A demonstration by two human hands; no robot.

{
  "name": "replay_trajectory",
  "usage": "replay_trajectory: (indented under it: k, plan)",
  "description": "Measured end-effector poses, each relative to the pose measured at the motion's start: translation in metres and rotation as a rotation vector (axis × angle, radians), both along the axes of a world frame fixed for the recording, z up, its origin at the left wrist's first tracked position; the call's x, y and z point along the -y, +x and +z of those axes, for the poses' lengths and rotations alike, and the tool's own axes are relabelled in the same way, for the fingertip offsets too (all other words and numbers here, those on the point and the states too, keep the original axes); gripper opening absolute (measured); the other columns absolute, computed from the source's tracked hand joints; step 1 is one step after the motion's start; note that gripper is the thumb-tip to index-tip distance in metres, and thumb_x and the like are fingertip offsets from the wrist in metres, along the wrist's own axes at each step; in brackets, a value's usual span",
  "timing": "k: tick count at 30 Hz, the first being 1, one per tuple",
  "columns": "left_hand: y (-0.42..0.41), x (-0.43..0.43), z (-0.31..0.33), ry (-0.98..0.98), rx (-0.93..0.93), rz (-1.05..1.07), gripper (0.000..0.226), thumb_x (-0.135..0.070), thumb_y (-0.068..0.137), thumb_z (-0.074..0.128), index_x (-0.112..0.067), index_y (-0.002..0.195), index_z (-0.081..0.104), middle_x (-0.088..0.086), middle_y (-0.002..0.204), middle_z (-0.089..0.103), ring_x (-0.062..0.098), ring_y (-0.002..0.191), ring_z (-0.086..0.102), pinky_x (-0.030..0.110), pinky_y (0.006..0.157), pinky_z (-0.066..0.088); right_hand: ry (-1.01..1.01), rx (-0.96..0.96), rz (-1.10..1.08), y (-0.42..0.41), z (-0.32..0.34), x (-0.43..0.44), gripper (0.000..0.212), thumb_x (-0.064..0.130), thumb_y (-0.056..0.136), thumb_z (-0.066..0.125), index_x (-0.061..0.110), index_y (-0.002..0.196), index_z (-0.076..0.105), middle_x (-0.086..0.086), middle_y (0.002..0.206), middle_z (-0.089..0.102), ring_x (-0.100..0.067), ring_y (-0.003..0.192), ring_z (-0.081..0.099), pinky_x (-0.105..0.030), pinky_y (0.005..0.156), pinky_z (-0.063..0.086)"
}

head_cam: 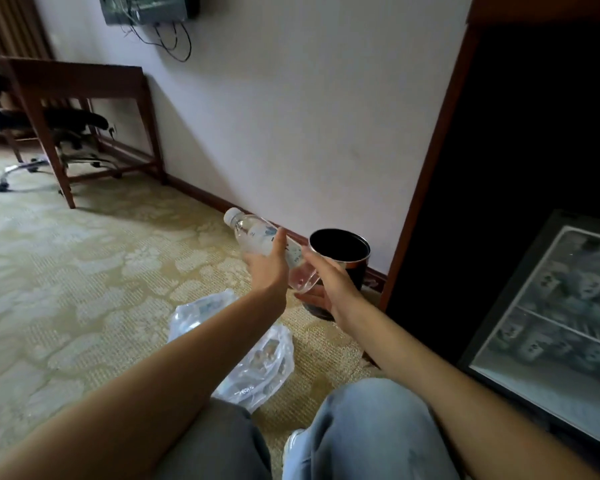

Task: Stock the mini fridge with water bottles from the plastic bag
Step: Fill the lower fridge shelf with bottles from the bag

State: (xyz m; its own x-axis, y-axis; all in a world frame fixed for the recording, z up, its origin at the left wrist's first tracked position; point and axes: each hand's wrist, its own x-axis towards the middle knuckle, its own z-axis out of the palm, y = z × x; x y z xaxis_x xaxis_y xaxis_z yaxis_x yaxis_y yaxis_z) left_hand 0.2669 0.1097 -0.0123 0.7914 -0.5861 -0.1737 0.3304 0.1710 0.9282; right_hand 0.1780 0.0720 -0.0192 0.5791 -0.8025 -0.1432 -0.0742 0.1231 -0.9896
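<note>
A pale yellow-green carpet with a leafy pattern covers the floor [84, 271], which meets a light, plain wall [291, 116] along a dark wooden skirting board. At the upper left of the frame stands a wooden desk [84, 81] with a black swivel chair [73, 126] under it. Near the middle, against the wall, is a round black bin [340, 247]. A tall dark cabinet [534, 133] fills the right side, and low in it, at the lower right, is the mini fridge [568, 306], its glass front showing rows of items inside, too blurred to make out.

The plastic bag [257, 368] lies crumpled on the floor at lower centre, between the two forearms and just ahead of the person's knees [368, 427] in jeans.

The water bottle [253, 233] is in the air in front of the bin. Its long axis slants across the frame: the white cap [232, 215] points to the upper left and the clear base to the lower right.

The left hand [267, 265] grips the bottle around its middle, thumb lying over the label and fingers curled beneath. The right hand [329, 282] is at the base end, thumb above and fingers spread below, not closed; whether it touches the bottle I cannot tell.
</note>
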Motion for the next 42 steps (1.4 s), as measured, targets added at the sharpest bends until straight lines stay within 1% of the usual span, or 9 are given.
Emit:
replay_trajectory:
  k: [4, 8, 11, 14, 21, 26, 30, 37, 42]
  plan:
    - [-0.025, 0.0, 0.016, -0.067, -0.004, 0.053, 0.066, -0.039, 0.089, 0.061, -0.011, 0.14, 0.029, 0.006, 0.119, 0.052, 0.019, 0.097, 0.058, 0.025, 0.071, 0.045, -0.025, -0.056, -0.013, -0.007, 0.038, 0.002, 0.032, 0.045, 0.094, 0.052, 0.016, 0.086, 0.063, -0.002, 0.081, 0.065, -0.014, 0.069, 0.064, -0.026, 0.066, 0.054]
    - [-0.039, 0.003, 0.016, -0.14, -0.065, -0.011, 0.05, -0.038, 0.09, 0.061, -0.009, 0.128, 0.046, 0.01, 0.114, 0.063, 0.024, 0.1, 0.065, 0.019, 0.056, 0.05, -0.107, -0.187, -0.056, -0.018, 0.05, 0.009, 0.044, 0.047, 0.095, 0.049, 0.008, 0.106, 0.066, -0.012, 0.103, 0.07, -0.026, 0.093, 0.067, -0.039, 0.091, 0.052]
    - [-0.04, -0.001, 0.006, -0.023, -0.143, -0.151, 0.053, -0.045, 0.092, 0.054, -0.005, 0.128, 0.05, 0.018, 0.116, 0.064, 0.03, 0.094, 0.066, 0.031, 0.059, 0.053, -0.067, -0.227, 0.035, -0.026, 0.036, 0.01, 0.048, 0.049, 0.097, 0.043, 0.008, 0.114, 0.062, -0.01, 0.096, 0.068, -0.025, 0.082, 0.065, -0.036, 0.084, 0.051]
    - [-0.037, -0.007, -0.003, 0.132, -0.188, -0.452, 0.06, -0.051, 0.092, 0.05, -0.006, 0.132, 0.05, 0.018, 0.12, 0.062, 0.034, 0.106, 0.063, 0.037, 0.067, 0.053, -0.042, -0.388, 0.134, -0.028, 0.013, 0.012, 0.067, 0.063, 0.093, 0.034, 0.009, 0.126, 0.057, -0.011, 0.117, 0.065, -0.028, 0.104, 0.063, -0.039, 0.093, 0.049]
    - [-0.042, 0.003, -0.016, 0.305, 0.036, -0.566, 0.051, -0.042, 0.091, 0.058, -0.002, 0.123, 0.055, 0.016, 0.107, 0.066, 0.028, 0.095, 0.065, 0.035, 0.083, 0.053, 0.188, -0.341, 0.058, -0.032, -0.007, 0.037, 0.067, 0.066, 0.092, 0.03, 0.011, 0.116, 0.06, -0.016, 0.113, 0.067, -0.034, 0.108, 0.063, -0.05, 0.099, 0.047]
    - [-0.027, 0.004, -0.013, 0.366, 0.082, -0.718, 0.043, -0.042, 0.088, 0.062, -0.006, 0.112, 0.058, 0.01, 0.097, 0.066, 0.02, 0.086, 0.065, 0.026, 0.067, 0.053, 0.244, -0.322, 0.043, -0.034, -0.014, 0.042, 0.068, 0.069, 0.091, 0.028, 0.014, 0.114, 0.061, -0.013, 0.114, 0.066, -0.032, 0.109, 0.061, -0.05, 0.099, 0.047]
    - [-0.02, 0.005, -0.015, 0.375, 0.089, -0.708, 0.045, -0.045, 0.088, 0.06, -0.006, 0.109, 0.058, 0.011, 0.097, 0.065, 0.021, 0.086, 0.065, 0.027, 0.068, 0.054, 0.271, -0.296, 0.04, -0.035, -0.013, 0.042, 0.054, 0.065, 0.092, 0.034, 0.019, 0.096, 0.061, -0.01, 0.108, 0.065, -0.029, 0.108, 0.061, -0.047, 0.098, 0.049]
    - [-0.008, 0.006, -0.016, 0.352, 0.064, -0.643, 0.045, -0.042, 0.088, 0.062, -0.003, 0.111, 0.059, 0.014, 0.093, 0.066, 0.023, 0.083, 0.066, 0.029, 0.067, 0.055, 0.337, -0.2, 0.033, -0.02, -0.016, 0.038, 0.07, 0.063, 0.094, 0.031, 0.005, 0.123, 0.059, -0.019, 0.112, 0.064, -0.034, 0.106, 0.062, -0.051, 0.101, 0.045]
    - [-0.031, 0.02, -0.015, 0.336, 0.074, -0.573, 0.048, -0.036, 0.093, 0.057, 0.003, 0.12, 0.057, 0.018, 0.104, 0.067, 0.027, 0.096, 0.065, 0.021, 0.046, 0.051, 0.495, -0.177, -0.149, -0.026, -0.012, 0.039, 0.069, 0.065, 0.09, 0.041, 0.007, 0.124, 0.06, -0.016, 0.128, 0.061, -0.034, 0.116, 0.06, -0.048, 0.101, 0.046]
